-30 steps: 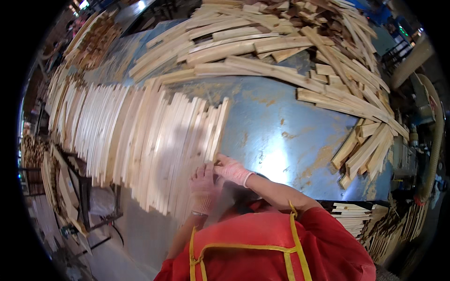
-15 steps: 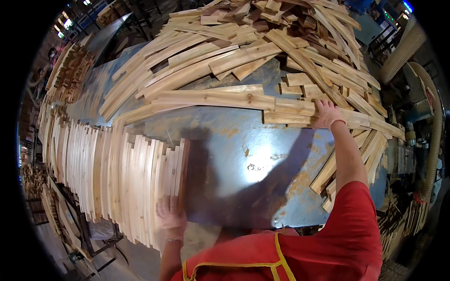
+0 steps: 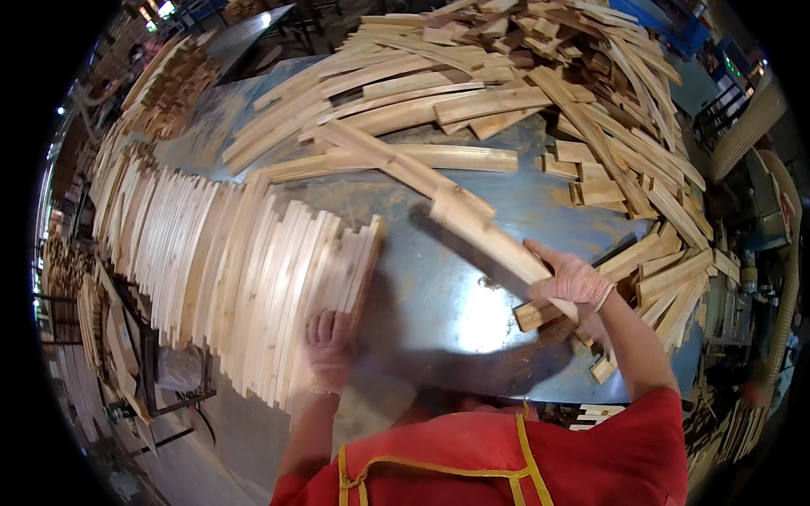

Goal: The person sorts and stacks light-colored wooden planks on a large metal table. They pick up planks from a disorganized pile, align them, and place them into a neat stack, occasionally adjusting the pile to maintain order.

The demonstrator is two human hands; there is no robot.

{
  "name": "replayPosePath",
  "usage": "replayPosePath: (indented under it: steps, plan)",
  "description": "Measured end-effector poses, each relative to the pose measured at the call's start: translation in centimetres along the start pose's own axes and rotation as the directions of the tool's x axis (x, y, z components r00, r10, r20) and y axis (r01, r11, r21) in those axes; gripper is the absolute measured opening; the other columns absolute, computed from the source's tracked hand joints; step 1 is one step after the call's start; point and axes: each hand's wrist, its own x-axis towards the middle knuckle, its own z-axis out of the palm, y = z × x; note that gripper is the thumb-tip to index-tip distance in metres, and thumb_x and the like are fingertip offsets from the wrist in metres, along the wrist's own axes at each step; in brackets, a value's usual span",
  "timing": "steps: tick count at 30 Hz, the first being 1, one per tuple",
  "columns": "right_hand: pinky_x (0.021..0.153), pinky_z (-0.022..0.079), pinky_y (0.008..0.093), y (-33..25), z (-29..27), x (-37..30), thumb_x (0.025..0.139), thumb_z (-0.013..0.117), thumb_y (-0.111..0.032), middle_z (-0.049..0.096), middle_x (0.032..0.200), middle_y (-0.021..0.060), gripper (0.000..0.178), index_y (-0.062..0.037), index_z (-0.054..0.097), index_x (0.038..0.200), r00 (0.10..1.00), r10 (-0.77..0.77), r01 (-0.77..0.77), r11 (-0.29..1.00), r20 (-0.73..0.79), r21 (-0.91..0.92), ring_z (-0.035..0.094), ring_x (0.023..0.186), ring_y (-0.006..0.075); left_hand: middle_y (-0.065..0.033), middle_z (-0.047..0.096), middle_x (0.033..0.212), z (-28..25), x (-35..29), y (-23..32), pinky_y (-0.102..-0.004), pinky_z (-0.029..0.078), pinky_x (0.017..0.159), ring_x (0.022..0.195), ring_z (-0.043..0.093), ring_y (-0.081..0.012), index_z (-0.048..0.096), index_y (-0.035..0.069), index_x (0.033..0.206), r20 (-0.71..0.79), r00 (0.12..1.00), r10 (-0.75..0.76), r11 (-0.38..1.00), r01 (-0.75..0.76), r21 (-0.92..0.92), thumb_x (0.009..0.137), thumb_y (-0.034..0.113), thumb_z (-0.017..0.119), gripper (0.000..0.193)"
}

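In my gloved right hand (image 3: 569,278) is the near end of a long pale wooden board (image 3: 485,236), fingers closed round it. The board slants from my hand to the far left over the metal tabletop (image 3: 422,329) and casts a dark shadow. It has a step partway along; whether it is one piece or two I cannot tell. At the left, a row of wooden slats (image 3: 253,295) stands packed side by side. My gloved left hand (image 3: 329,346) lies on the near right end of this row, its fingers stretched over the last slats.
A big loose heap of boards (image 3: 472,105) covers the far side of the table. Short offcuts (image 3: 595,181) and more boards (image 3: 671,278) lie at the right. Beyond the right edge are ribbed hoses (image 3: 747,122) and machinery. Stacked wood (image 3: 173,93) stands at the far left.
My right hand has drawn the long board toward me, swinging it from lying crosswise to a slant. My left hand stays on the slat row. The whole view has shifted slightly.
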Motion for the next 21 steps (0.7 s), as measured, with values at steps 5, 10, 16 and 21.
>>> replayPosePath:
  steps: [5,10,16,21]
  plan:
    - [0.105,0.054,0.0397,-5.0,13.7,6.3,0.093,0.084,-0.032,0.066,0.135,0.0160,0.097,-0.0046,0.031,0.170,0.931,-0.007,0.304,0.566,-0.365,0.766,0.065,0.116,0.0268,-0.0174,0.055,0.152,-1.5,-0.2,0.3,-0.0590,0.029,0.127,0.151,0.041,-0.0425,0.055,0.011,0.152,0.205,0.976,-0.078,0.990,0.101,-0.100,0.083,0.049,0.079,0.082]
    - [0.102,0.055,0.0388,-12.0,29.4,12.2,0.099,0.078,-0.037,0.067,0.136,0.0198,0.076,-0.0061,0.046,0.160,0.991,0.117,-0.013,0.535,-0.058,0.844,0.065,0.117,0.0270,-0.0190,0.042,0.167,-1.9,-0.2,1.7,-0.0585,0.020,0.132,0.161,0.029,-0.0425,0.042,0.008,0.165,0.414,0.910,-0.027,0.995,0.066,-0.080,0.088,0.071,0.071,0.103]
    - [0.092,0.058,0.0455,-13.5,20.3,15.4,0.098,0.069,-0.044,0.080,0.110,0.0158,0.044,-0.0049,0.076,0.117,0.930,-0.362,0.285,0.815,0.059,0.504,0.073,0.112,0.0328,-0.0163,0.055,0.141,-0.5,-1.3,1.0,-0.0562,0.041,0.110,0.136,0.051,-0.0373,0.056,0.007,0.143,0.046,0.995,0.092,0.995,-0.090,-0.054,0.074,0.022,0.077,0.073]
    - [0.104,0.053,0.0485,-11.8,9.4,23.4,0.086,0.077,-0.035,0.070,0.129,0.0205,0.058,-0.0090,0.063,0.135,0.708,-0.377,0.104,0.892,-0.597,-0.440,0.066,0.124,0.0410,-0.0129,0.060,0.120,-0.6,0.6,1.9,-0.0526,0.046,0.096,0.113,0.059,-0.0346,0.065,0.010,0.122,-0.067,0.995,0.079,0.987,-0.088,-0.135,0.065,0.010,0.069,0.057]
